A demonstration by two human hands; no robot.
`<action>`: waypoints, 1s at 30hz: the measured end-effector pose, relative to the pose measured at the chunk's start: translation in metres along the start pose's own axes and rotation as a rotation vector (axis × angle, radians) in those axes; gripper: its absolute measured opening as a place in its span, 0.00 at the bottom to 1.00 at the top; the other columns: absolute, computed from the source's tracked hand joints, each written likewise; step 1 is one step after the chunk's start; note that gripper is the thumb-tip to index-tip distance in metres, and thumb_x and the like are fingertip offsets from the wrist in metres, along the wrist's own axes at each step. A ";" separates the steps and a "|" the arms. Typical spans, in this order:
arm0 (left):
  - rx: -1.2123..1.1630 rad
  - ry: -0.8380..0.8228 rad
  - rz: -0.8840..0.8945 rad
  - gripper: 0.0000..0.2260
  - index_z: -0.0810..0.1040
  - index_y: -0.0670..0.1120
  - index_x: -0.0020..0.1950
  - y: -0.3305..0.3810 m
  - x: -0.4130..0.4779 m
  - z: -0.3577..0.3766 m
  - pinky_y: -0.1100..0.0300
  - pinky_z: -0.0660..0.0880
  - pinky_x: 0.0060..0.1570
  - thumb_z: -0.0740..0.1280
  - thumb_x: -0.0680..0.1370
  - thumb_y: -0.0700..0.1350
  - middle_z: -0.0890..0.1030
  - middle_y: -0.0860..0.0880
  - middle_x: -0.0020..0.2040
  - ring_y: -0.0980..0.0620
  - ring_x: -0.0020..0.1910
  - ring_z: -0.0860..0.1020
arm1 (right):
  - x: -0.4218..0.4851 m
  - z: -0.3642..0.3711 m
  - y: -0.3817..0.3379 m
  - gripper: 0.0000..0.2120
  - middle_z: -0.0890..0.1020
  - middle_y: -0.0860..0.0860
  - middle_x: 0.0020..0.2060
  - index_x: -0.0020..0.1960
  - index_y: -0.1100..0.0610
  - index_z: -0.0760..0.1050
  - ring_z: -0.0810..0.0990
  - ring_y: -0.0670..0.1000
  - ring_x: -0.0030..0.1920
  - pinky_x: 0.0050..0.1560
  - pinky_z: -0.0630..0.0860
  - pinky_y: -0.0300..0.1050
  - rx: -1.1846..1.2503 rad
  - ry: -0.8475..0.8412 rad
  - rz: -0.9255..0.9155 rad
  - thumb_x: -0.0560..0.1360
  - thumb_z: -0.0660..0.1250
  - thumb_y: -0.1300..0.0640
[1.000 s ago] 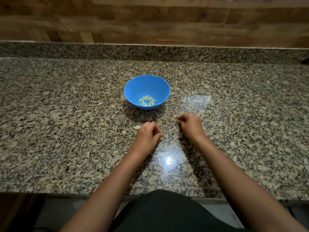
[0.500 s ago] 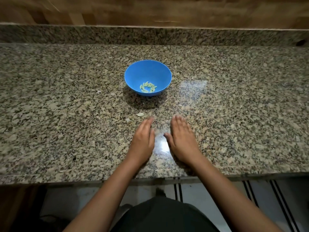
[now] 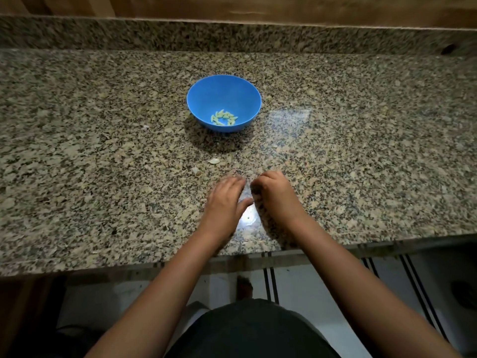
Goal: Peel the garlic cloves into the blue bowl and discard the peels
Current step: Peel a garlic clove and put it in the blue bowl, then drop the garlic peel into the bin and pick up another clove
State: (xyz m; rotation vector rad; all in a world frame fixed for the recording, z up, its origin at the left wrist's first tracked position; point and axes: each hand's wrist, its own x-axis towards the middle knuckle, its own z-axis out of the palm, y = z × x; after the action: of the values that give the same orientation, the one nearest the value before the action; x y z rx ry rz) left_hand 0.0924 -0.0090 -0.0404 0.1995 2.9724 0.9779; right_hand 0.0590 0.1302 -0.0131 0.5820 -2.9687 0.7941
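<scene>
From my remote seat I see the blue bowl (image 3: 224, 102) upper centre of the frame on the granite counter (image 3: 77, 151), with a small heap of peeled garlic cloves (image 3: 224, 118) lying low in its near side. Half a second back the bowl sat higher in the picture; it now shows further down, as does the back ledge, so the head camera has tipped while the bowl itself looks unmoved on the stone

My left hand (image 3: 224, 200) lies palm down just below centre, fingers fairly straight and blurred at the tips, thumb stretched toward the right; I see nothing held in it. Compared with the earlier frame it is much the same flat shape. My right hand (image 3: 275, 193) has changed: it was flat with fingers spread forward, and now its fingers are curled under into a loose fist, knuckles toward the bowl. Whether it holds peel scraps inside the curl I cannot tell. The two hands sit just beside each other, nearly touching at the thumb

A pale peel scrap (image 3: 214, 161) lies between the bowl and the left hand, and another small bit (image 3: 196, 171) sits just lower left of it, both in the same spots relative to the bowl as before
</scene>
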 end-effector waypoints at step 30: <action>-1.043 1.105 -0.903 0.05 0.77 0.47 0.42 -0.140 -0.274 -0.162 0.58 0.75 0.45 0.66 0.77 0.39 0.79 0.47 0.39 0.52 0.39 0.77 | -0.029 0.142 -0.342 0.06 0.80 0.48 0.24 0.48 0.68 0.77 0.78 0.42 0.25 0.29 0.75 0.32 1.008 -0.952 0.298 0.73 0.63 0.73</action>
State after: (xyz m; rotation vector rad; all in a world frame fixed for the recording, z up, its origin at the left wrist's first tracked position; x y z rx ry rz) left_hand 0.3405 -0.2503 -0.0023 -1.9179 1.9163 2.6042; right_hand 0.2195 -0.2029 0.0242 0.6308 -3.1719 2.7726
